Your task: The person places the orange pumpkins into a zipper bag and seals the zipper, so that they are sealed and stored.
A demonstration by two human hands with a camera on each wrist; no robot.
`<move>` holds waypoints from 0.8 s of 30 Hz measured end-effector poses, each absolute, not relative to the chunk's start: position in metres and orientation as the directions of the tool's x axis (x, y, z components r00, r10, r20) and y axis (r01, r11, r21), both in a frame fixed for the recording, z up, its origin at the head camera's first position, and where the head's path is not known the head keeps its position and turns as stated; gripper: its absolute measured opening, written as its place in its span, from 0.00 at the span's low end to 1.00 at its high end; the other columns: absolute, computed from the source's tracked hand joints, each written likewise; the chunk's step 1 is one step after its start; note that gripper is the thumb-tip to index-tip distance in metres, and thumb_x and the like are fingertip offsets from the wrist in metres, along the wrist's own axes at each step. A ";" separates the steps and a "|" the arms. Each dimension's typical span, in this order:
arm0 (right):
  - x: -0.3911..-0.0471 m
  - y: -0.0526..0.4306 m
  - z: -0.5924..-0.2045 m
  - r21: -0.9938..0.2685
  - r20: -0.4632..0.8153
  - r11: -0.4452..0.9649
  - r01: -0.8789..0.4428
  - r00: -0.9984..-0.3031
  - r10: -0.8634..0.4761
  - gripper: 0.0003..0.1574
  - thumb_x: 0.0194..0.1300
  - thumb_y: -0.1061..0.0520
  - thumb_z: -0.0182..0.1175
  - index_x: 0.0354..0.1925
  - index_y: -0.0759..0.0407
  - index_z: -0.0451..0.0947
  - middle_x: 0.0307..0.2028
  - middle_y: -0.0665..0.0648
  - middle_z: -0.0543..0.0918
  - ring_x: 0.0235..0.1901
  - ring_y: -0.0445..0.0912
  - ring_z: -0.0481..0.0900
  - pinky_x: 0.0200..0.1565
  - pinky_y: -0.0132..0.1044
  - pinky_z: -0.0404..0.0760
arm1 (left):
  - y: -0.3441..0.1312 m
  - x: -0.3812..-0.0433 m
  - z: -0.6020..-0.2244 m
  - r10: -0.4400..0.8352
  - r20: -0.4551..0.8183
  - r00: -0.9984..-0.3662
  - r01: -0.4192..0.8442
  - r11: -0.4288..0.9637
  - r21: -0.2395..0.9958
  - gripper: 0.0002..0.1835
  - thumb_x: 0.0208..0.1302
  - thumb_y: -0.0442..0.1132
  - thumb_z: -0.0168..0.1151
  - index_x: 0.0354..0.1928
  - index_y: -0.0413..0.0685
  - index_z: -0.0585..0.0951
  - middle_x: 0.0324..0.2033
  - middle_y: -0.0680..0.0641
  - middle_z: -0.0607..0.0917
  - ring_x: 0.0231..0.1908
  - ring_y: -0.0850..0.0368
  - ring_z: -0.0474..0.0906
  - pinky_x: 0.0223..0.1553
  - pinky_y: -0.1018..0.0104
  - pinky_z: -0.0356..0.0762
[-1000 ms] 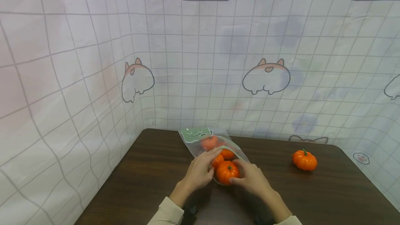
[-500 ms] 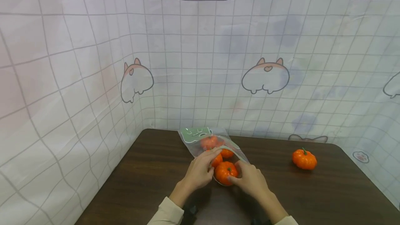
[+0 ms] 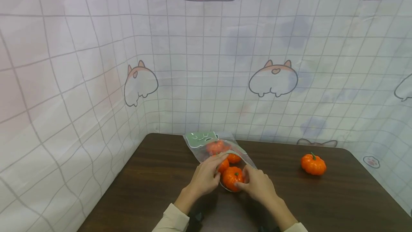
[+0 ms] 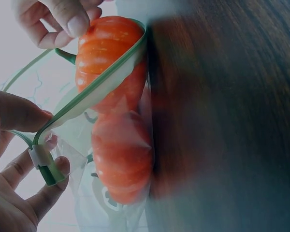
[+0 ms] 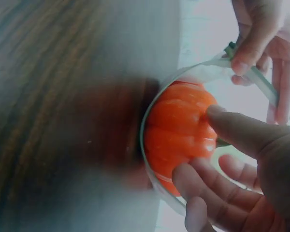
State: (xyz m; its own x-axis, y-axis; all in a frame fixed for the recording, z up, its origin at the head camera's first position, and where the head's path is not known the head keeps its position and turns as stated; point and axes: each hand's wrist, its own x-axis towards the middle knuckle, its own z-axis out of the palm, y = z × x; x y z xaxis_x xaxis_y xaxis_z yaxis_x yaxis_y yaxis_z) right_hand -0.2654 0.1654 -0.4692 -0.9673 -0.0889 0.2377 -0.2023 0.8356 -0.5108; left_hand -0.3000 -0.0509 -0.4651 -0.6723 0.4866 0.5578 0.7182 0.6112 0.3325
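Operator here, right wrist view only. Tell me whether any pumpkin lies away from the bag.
Observer: One does. The head view shows a loose pumpkin on the table, to the right of the bag and apart from it.
Operator: Report what lies deeper in the bag, past the front pumpkin.
Observer: More pumpkins, seen partly through the clear film; I can't give a sure count.
Operator: Now the left hand: describe any fitting next to it.
Observer: The left wrist view shows a white slider on the green strip of the bag's mouth, right by that hand.
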 end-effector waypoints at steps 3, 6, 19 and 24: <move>-0.264 0.167 -0.466 -0.546 0.222 0.798 -0.256 -0.962 -0.157 0.19 0.55 0.47 0.77 0.34 0.50 0.76 0.22 0.44 0.79 0.20 0.38 0.75 0.23 0.34 0.72 | -0.051 -0.300 -0.465 0.486 0.563 -0.668 0.721 0.610 0.329 0.40 0.54 0.24 0.67 0.71 0.53 0.75 0.72 0.55 0.75 0.64 0.53 0.77 0.58 0.53 0.81; -0.263 0.169 -0.463 -0.597 0.191 0.732 -0.328 -0.945 -0.267 0.14 0.60 0.49 0.73 0.34 0.52 0.77 0.24 0.46 0.83 0.20 0.38 0.78 0.23 0.33 0.76 | -0.051 -0.301 -0.465 0.485 0.564 -0.668 0.722 0.607 0.333 0.40 0.53 0.24 0.66 0.71 0.53 0.75 0.72 0.55 0.75 0.64 0.53 0.78 0.56 0.54 0.82; -0.265 0.174 -0.459 -0.631 0.119 0.623 -0.463 -0.851 -0.511 0.19 0.69 0.50 0.65 0.50 0.61 0.82 0.33 0.51 0.87 0.27 0.37 0.81 0.30 0.32 0.80 | -0.051 -0.302 -0.467 0.478 0.550 -0.685 0.708 0.617 0.345 0.40 0.55 0.25 0.66 0.72 0.57 0.74 0.70 0.56 0.77 0.61 0.51 0.80 0.50 0.57 0.84; -0.264 0.174 -0.460 -0.586 0.140 0.653 -0.481 -0.853 -0.503 0.27 0.68 0.47 0.66 0.56 0.64 0.80 0.43 0.55 0.88 0.39 0.44 0.85 0.39 0.37 0.84 | -0.051 -0.301 -0.467 0.486 0.558 -0.672 0.715 0.622 0.320 0.40 0.55 0.26 0.67 0.71 0.57 0.75 0.69 0.51 0.78 0.65 0.47 0.78 0.43 0.59 0.84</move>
